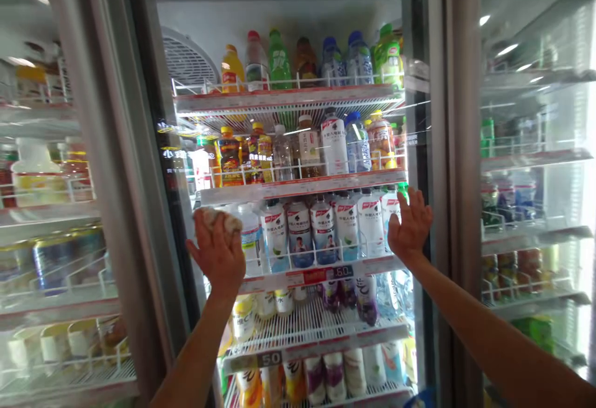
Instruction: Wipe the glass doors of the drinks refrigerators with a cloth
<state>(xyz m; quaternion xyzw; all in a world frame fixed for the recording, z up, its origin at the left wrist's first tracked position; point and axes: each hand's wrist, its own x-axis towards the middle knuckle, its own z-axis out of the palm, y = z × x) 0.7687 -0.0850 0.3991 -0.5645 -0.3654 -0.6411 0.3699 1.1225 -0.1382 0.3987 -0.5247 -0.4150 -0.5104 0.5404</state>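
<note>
My left hand (220,256) is raised in front of a glass fridge door, pressing a crumpled, pale, stained cloth (233,224) to the glass beneath its fingers. Most of the cloth is covered by the hand. On the other side, my right hand (410,226) has its fingers spread, with the palm turned to the glass near the right door frame (459,209); nothing is in it. Behind the pane, between the two hands, stands a row of white-labelled drink bottles (347,222).
Shelves inside carry several bottles, among them a green bottle (278,60) and an orange one (231,69) on top. A round fan grille (189,60) is at the upper left. Metal frames (100,166) flank the door, and stocked glass-fronted fridge sections continue on both sides.
</note>
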